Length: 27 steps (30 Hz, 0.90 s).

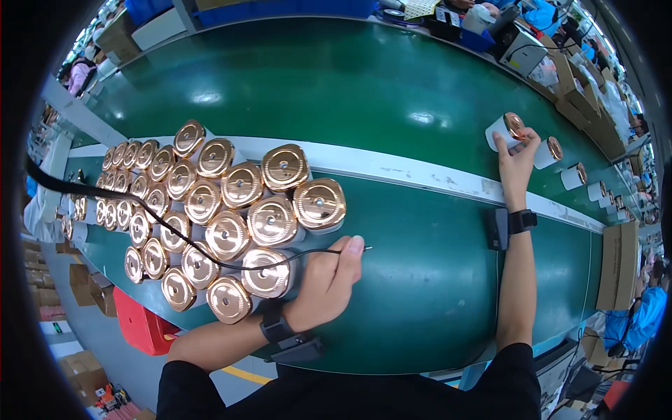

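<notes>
My left hand is closed in a pinch on a thin black cable, whose short metal tip sticks out past the thumb. Just left of that hand stands a tight cluster of white, rounded containers with shiny rose-gold tops, among them a near one; each top has a small hole at its centre. Out to the right, my right hand grips a similar white container with a rose-gold top by its side, over the far green belt. Whether its base touches the belt I cannot tell.
A white rail divides the near green worktop from the far green belt. More containers line up on the belt at right. A cardboard box stands at the right end; a red bin sits below at left.
</notes>
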Motion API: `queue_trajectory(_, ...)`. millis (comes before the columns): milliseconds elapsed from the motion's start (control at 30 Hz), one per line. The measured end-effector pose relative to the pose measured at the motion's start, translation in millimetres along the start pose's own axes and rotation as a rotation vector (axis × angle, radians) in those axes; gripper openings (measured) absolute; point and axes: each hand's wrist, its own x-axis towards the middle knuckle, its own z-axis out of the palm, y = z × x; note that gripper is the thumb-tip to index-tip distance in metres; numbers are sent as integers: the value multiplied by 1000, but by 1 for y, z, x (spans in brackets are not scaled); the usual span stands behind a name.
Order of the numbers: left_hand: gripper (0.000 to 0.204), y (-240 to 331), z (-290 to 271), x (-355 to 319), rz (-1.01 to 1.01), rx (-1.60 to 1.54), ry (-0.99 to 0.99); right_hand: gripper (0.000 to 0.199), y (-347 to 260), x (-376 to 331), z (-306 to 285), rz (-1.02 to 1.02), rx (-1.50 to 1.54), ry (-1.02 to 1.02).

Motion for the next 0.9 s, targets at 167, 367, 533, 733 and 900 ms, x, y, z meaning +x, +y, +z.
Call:
queue_trajectory(167, 48, -5, -1, 0, -13, -42, 12, 45, 3, -7, -6, -142, -202, 193)
queue_trajectory(367, 48, -4, 4, 1, -18, -113, 8, 15, -13, -34, -2, -113, 18, 209)
queue_trajectory(533, 45, -4, 2, 1, -52, -187, 23, 11, -27, -44, 8, 55, 235, -36)
queue_trajectory(733, 44, -6, 1, 1, -27, -140, -33, 7, -23, -43, 5, 82, 226, -209)
queue_trajectory(900, 44, -3, 1, 1, -25, -130, -32, 8, -20, -45, 3, 92, 38, -252)
